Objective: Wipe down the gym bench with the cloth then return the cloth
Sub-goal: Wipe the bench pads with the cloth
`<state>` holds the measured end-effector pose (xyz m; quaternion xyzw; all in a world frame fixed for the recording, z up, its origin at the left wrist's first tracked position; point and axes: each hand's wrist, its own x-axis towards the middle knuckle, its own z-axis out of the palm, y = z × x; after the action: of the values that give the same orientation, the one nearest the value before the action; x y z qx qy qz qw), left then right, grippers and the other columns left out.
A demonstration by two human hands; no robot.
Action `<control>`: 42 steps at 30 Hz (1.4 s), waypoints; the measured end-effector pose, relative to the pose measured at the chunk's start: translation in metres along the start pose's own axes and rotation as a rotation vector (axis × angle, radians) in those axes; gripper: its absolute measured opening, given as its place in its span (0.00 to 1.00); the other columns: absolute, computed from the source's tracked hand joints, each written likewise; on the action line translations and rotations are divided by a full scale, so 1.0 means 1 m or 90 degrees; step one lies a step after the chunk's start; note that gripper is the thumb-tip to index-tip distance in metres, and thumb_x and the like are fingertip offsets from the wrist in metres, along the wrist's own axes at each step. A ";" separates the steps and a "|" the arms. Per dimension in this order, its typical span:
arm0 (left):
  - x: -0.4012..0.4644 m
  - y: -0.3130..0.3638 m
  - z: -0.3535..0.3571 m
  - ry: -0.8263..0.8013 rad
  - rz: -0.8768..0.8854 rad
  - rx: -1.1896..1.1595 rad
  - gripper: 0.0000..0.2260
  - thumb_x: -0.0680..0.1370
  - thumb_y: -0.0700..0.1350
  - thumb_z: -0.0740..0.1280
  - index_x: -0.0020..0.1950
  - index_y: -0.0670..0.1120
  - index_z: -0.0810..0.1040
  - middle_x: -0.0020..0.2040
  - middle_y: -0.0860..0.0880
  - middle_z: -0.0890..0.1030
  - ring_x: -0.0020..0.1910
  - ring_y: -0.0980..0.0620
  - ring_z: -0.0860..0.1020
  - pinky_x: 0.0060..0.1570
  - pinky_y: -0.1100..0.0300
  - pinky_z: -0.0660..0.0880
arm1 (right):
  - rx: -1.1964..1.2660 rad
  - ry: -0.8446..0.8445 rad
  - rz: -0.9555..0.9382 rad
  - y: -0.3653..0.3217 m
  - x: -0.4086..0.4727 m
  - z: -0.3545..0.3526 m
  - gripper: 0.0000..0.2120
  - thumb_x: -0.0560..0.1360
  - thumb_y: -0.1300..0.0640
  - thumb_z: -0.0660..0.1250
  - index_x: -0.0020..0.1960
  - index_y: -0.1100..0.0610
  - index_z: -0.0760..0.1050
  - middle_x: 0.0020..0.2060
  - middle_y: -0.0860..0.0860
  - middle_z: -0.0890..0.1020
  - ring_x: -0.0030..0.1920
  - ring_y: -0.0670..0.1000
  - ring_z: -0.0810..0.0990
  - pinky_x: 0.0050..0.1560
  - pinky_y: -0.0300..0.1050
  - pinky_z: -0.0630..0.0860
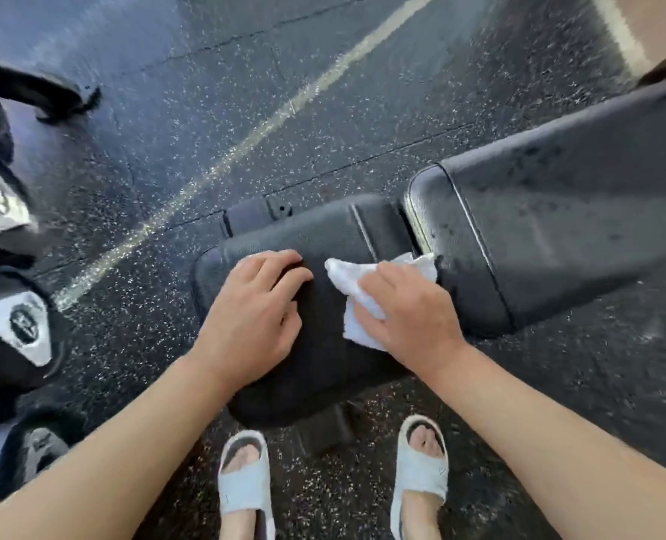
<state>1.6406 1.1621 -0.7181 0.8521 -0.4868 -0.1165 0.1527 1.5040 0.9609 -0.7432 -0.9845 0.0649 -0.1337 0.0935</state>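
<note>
A black padded gym bench lies across the middle, with a small seat pad (323, 228) near me and a long back pad (557, 212) running off to the right. My right hand (409, 313) presses a white cloth (356, 290) flat onto the seat pad, close to the gap between the two pads. My left hand (257, 309) rests on the left part of the seat pad, fingers loosely bent, holding nothing. The cloth sticks out from under my right fingers toward the left and toward the gap.
The bench stands on dark speckled rubber flooring (245, 91) with a pale yellow line (269, 122) across it. Black dumbbell heads (16, 325) sit at the left edge. My feet in pale slides (245, 481) stand just below the seat pad.
</note>
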 end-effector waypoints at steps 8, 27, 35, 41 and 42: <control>0.060 -0.006 0.006 -0.059 0.071 -0.022 0.22 0.77 0.47 0.64 0.70 0.41 0.73 0.75 0.43 0.70 0.74 0.39 0.67 0.76 0.43 0.65 | 0.038 0.119 0.208 -0.011 0.057 0.016 0.08 0.75 0.52 0.71 0.50 0.55 0.82 0.40 0.52 0.81 0.40 0.56 0.81 0.36 0.51 0.78; 0.041 -0.010 0.022 -0.015 0.140 0.041 0.26 0.77 0.52 0.63 0.75 0.49 0.73 0.82 0.47 0.66 0.83 0.39 0.58 0.78 0.34 0.58 | 0.066 0.150 0.521 -0.020 0.020 0.002 0.11 0.76 0.51 0.73 0.51 0.57 0.77 0.44 0.53 0.79 0.46 0.58 0.80 0.38 0.53 0.71; 0.041 -0.016 0.029 -0.001 0.156 0.054 0.27 0.77 0.51 0.62 0.76 0.48 0.70 0.81 0.46 0.65 0.83 0.39 0.58 0.80 0.37 0.56 | 0.208 0.342 0.700 -0.120 -0.078 0.036 0.11 0.77 0.51 0.70 0.56 0.56 0.78 0.51 0.50 0.80 0.51 0.55 0.79 0.47 0.49 0.76; 0.042 -0.019 0.032 0.001 0.159 0.057 0.27 0.77 0.50 0.60 0.76 0.47 0.70 0.82 0.46 0.65 0.82 0.40 0.59 0.80 0.39 0.55 | 0.487 0.477 0.920 -0.191 -0.071 0.060 0.10 0.82 0.47 0.63 0.59 0.51 0.68 0.47 0.47 0.77 0.44 0.47 0.76 0.45 0.37 0.68; 0.042 -0.019 0.032 -0.002 0.161 0.060 0.27 0.77 0.50 0.60 0.76 0.46 0.69 0.81 0.46 0.65 0.82 0.39 0.59 0.80 0.39 0.54 | 0.485 0.502 0.929 -0.182 -0.067 0.059 0.10 0.82 0.47 0.62 0.58 0.51 0.68 0.47 0.47 0.77 0.44 0.47 0.75 0.45 0.37 0.67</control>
<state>1.6651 1.1304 -0.7570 0.7900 -0.5954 -0.0747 0.1255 1.4745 1.1587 -0.7792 -0.4847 0.6500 -0.3804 0.4448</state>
